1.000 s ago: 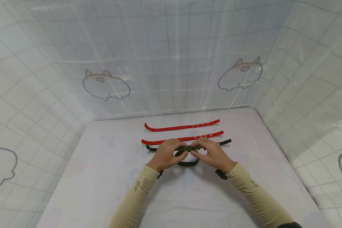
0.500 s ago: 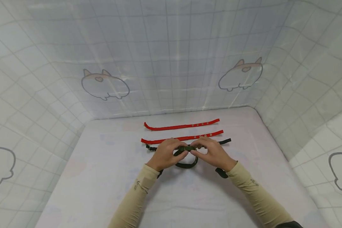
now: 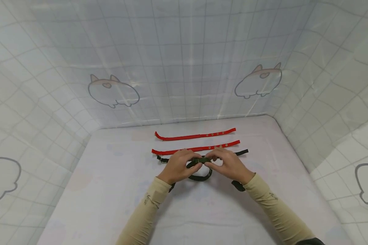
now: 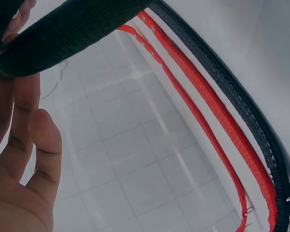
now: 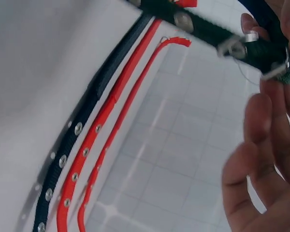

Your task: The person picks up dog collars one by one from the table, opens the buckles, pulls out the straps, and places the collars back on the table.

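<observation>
Both hands hold a dark green collar (image 3: 200, 178) bent into a loop above the table. My left hand (image 3: 179, 166) pinches it between thumb and forefinger at the top of the loop. Just beside it, my right hand (image 3: 231, 167) pinches the same strap from the other side. In the right wrist view the collar's metal buckle (image 5: 278, 70) shows close to the right fingertips, with eyelets along the strap. Behind the hands lies a black collar (image 3: 242, 152), its middle partly hidden by them. Beyond it, a red collar (image 3: 168, 152) and a farther red collar (image 3: 184, 137) lie stretched out.
The white-covered table (image 3: 110, 190) meets a tile-patterned curtain (image 3: 184, 68) at the back and sides. A small dark piece (image 3: 238, 186) shows at the right wrist, and another dark piece (image 3: 172, 187) at the left wrist.
The collar's loop has shifted slightly left and lower between the hands. Both hands keep nearly the same place and grip; the collars on the table have not moved.
</observation>
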The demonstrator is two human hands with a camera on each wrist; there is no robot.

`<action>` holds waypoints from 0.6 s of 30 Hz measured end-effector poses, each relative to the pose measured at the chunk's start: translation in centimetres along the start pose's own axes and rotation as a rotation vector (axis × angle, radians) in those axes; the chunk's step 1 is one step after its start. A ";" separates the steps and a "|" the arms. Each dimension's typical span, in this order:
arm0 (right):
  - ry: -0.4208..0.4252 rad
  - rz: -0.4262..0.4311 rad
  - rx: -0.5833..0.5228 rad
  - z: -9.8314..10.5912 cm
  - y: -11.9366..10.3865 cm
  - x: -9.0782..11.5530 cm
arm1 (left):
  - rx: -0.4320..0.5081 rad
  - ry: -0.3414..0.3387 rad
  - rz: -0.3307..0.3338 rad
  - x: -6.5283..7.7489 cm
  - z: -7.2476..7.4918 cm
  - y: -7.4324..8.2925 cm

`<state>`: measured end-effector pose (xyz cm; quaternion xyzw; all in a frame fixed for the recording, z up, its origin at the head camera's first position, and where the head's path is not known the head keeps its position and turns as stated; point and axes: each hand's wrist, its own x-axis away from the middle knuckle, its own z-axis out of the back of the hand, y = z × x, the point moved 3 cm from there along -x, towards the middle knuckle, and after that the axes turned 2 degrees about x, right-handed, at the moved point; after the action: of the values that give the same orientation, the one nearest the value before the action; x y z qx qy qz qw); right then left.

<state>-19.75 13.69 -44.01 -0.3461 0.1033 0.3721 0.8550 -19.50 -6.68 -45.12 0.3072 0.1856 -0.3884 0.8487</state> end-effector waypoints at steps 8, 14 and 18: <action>-0.029 0.005 0.052 0.2 0.1 0.1 | -0.017 -0.023 0.012 0.1 -0.3 0.3; -0.008 0.012 0.005 0.2 0.3 0.2 | -0.008 -0.004 0.006 0.4 -0.3 0.1; 0.010 0.003 -0.031 0.2 0.4 0.3 | -0.007 0.000 0.011 0.5 -0.4 -0.1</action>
<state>-19.84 14.15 -44.20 -0.3611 0.1022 0.3732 0.8485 -19.29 -6.76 -45.69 0.3055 0.1853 -0.3831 0.8518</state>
